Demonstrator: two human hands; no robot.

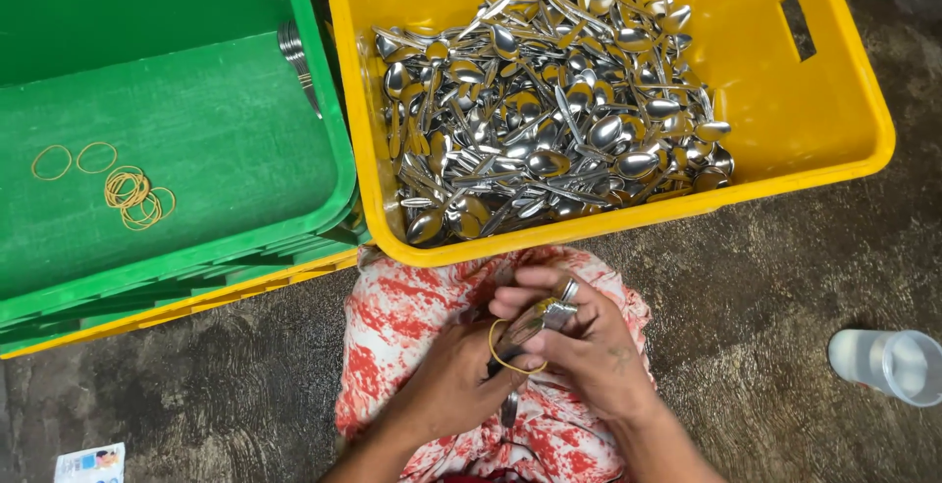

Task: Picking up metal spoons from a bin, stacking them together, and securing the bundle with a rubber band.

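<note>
Bundle of spoons (538, 321) over my lap, just below the yellow crate (365, 149). My left hand (453, 380) is closed round the handles to keep them aligned; my right hand (579, 346) pinches the bowls, stretching a rubber band (502, 353) around. Spare bands (132, 193) lie left of the crate, within reach.

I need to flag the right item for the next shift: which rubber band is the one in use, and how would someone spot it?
Below the yellow crate of loose spoons, over the red-and-white cloth, both hands meet. The rubber band loops around the spoon bundle there, unlike the bands lying flat on the green crate.
</note>
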